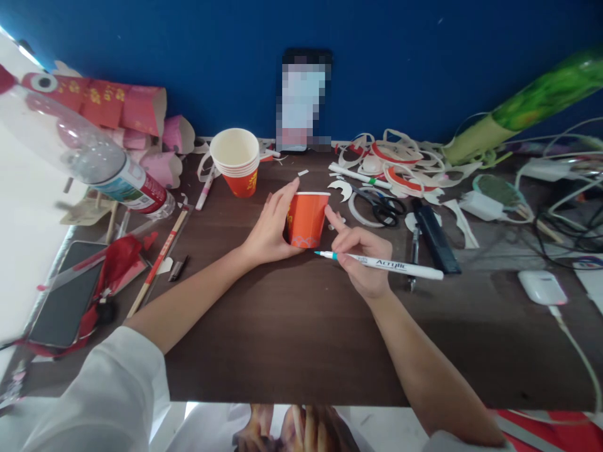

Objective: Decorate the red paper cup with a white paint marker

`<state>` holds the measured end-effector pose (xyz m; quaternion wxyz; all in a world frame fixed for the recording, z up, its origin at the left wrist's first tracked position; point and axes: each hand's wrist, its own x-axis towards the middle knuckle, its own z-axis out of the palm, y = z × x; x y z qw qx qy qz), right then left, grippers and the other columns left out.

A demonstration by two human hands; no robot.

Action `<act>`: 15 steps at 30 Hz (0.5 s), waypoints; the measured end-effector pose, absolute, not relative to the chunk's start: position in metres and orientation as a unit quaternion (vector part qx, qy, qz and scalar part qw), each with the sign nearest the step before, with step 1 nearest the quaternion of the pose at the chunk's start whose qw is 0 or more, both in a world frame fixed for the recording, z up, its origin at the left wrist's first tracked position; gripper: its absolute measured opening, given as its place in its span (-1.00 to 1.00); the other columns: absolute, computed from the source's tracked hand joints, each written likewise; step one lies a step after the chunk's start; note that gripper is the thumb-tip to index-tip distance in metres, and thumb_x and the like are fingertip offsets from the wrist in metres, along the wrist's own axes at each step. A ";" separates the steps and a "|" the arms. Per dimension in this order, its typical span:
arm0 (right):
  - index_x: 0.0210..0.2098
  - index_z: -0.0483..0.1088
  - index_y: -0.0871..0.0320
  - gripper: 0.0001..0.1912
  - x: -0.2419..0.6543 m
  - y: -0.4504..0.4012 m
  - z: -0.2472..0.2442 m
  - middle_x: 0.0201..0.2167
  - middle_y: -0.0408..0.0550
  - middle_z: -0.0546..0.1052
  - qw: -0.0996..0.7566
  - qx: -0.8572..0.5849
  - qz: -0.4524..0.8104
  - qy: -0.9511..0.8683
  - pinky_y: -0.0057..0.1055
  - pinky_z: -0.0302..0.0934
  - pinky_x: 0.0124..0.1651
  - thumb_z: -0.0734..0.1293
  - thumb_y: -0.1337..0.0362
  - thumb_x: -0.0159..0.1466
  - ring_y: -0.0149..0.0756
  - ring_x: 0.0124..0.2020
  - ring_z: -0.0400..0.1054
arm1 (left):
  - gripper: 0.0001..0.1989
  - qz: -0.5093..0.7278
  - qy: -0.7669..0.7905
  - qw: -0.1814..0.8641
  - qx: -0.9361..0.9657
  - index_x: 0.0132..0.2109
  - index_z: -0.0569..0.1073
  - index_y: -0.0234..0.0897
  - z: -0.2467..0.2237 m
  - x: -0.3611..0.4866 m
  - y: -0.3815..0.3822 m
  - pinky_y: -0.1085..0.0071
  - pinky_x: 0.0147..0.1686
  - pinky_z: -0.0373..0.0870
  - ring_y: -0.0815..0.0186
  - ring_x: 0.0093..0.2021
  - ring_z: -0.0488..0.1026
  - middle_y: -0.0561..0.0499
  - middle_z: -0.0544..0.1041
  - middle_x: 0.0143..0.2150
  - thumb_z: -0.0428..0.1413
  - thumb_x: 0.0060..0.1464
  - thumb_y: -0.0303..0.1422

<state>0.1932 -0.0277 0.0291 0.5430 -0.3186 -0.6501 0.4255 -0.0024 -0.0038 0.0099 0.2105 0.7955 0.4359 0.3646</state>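
Head: tapered paper cup, slender marker

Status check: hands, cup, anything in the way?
Left hand on cup; right hand grips marker. Cup rim-up, marker's teal tip near its base. Scissors beyond right hand, apart from cup.

On my feed I read "ACRYLIC" on the white marker; yellow characters on the orange cup and print on the bottle label were illegible.
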 end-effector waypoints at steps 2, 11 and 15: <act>-0.55 0.33 0.07 -0.79 0.194 -0.027 0.031 -0.65 -0.23 0.36 0.556 -0.325 0.415 -0.643 0.20 -0.12 0.32 0.40 0.16 0.11 0.00 -0.09 0.49 | 0.08 0.361 0.434 0.221 0.795 0.35 -0.27 -0.21 0.010 -0.002 -0.004 -0.09 0.27 -0.03 -0.07 0.36 0.01 -0.35 0.03 0.34 0.24 -0.11 -0.06; -0.57 0.35 0.07 -0.83 0.194 -0.022 0.032 -0.63 -0.23 0.42 0.559 -0.358 0.390 -0.638 0.17 -0.13 0.34 0.43 0.24 0.05 -0.07 -0.16 0.52 | 0.12 0.349 0.450 0.205 0.796 0.31 -0.22 -0.20 0.004 0.000 -0.003 -0.21 0.29 -0.25 -0.14 0.32 0.08 -0.35 0.14 0.29 0.26 -0.21 0.05; -0.58 0.35 0.08 -0.83 0.194 -0.024 0.033 -0.64 -0.23 0.42 0.547 -0.356 0.389 -0.650 0.16 -0.13 0.34 0.43 0.26 0.04 -0.02 -0.11 0.50 | 0.11 0.348 0.448 0.201 0.799 0.30 -0.20 -0.21 0.003 0.000 -0.002 -0.21 0.28 -0.25 -0.14 0.33 0.07 -0.37 0.14 0.29 0.26 -0.21 0.05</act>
